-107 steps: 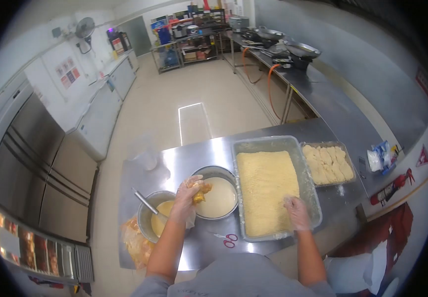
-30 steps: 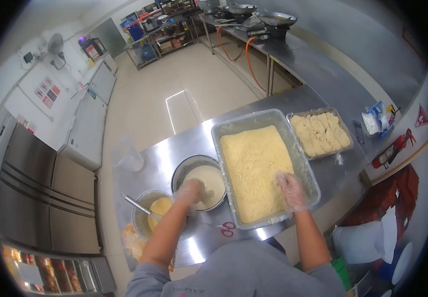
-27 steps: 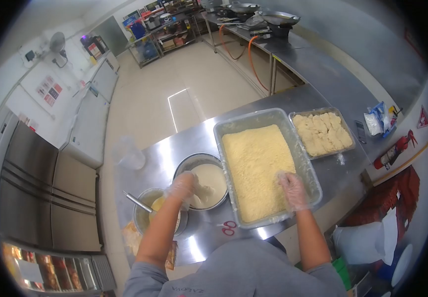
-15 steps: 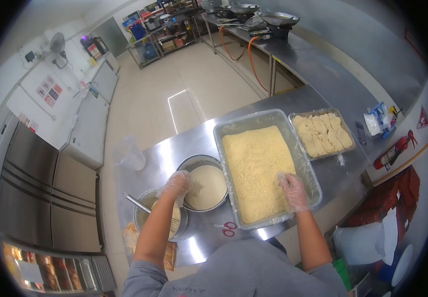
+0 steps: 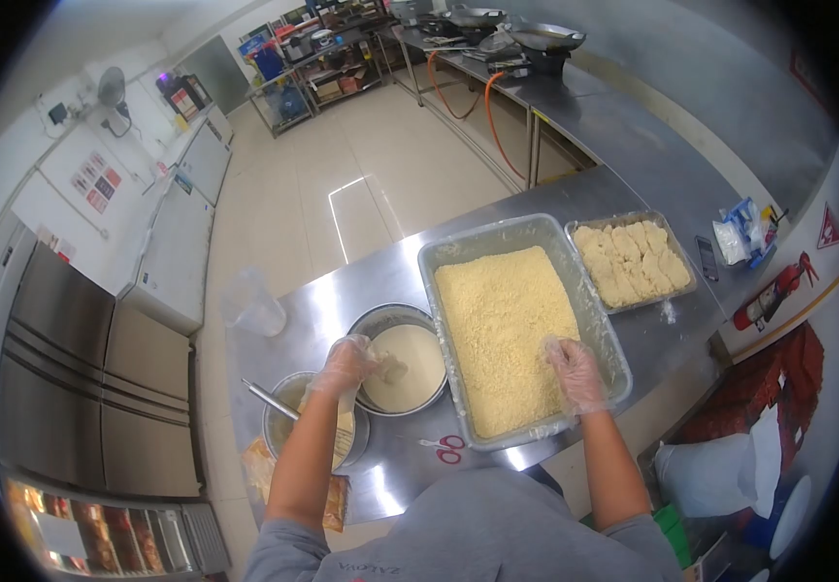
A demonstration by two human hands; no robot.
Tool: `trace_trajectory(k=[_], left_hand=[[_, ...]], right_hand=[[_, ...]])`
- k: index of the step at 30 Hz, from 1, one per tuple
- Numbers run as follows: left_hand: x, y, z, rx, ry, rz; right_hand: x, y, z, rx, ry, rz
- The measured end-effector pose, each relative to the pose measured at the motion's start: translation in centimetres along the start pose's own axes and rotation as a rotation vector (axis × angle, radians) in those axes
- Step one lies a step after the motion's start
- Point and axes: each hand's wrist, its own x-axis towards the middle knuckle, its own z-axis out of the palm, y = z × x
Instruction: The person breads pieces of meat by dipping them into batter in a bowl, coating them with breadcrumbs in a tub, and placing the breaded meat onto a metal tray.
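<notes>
My left hand, in a clear plastic glove, is over the left rim of a round metal pan of pale batter. Its fingers are closed on a batter-coated piece at the batter's surface; its exact kind is unclear. My right hand, also gloved, hangs over the right side of a grey tub filled with yellow crumbs. Those fingers are curled together, and whatever they may hold is hidden. Left of the pan stands a metal pot with a whisk leaning in it.
A tray of pale, lumpy pieces sits right of the tub. Red-handled scissors lie near the steel table's front edge. A clear plastic jug stands at the left corner, and a packet lies under my left forearm.
My left hand has shifted slightly right, and a batter-coated piece now shows at its fingers. My right hand has hardly moved.
</notes>
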Motion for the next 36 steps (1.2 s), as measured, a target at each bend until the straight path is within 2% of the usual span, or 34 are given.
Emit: trace_trajectory(k=[6, 9, 11, 14, 16, 19, 28, 36], left_hand=[[-0.7, 1.9, -0.7, 0.093, 0.037, -0.058], [-1.2, 1.8, -0.8, 0.143, 0.166, 0.128], [-1.8, 2.5, -1.4, 0.099, 0.145, 0.074], [-2.3, 2.6, -1.8, 0.018, 0.166, 0.035], [-2.5, 2.8, -2.4, 0.017, 0.214, 0.059], [-3.7, 5.2, -3.6, 0.101, 0.249, 0.08], [-3.3, 5.1, -3.5, -0.003, 0.323, 0.061], [-4.7, 7.6, -5.1, 0.058, 0.427, 0.143]], right_hand=[[0.2, 0.4, -0.3, -0.096, 0.0, -0.024], [0.1, 0.2, -0.2, -0.127, 0.005, -0.027], [-0.1, -0.6, -0.5, -0.187, 0.015, -0.054], [0.1, -2.3, -0.9, -0.243, -0.024, 0.05], [0.4, 0.1, -0.2, -0.212, 0.041, -0.082], [0.1, -1.2, -0.6, -0.214, 0.008, -0.127], [0.3, 0.5, 0.2, -0.053, 0.04, -0.103], [0.1, 0.2, 0.0, -0.08, 0.033, -0.072]])
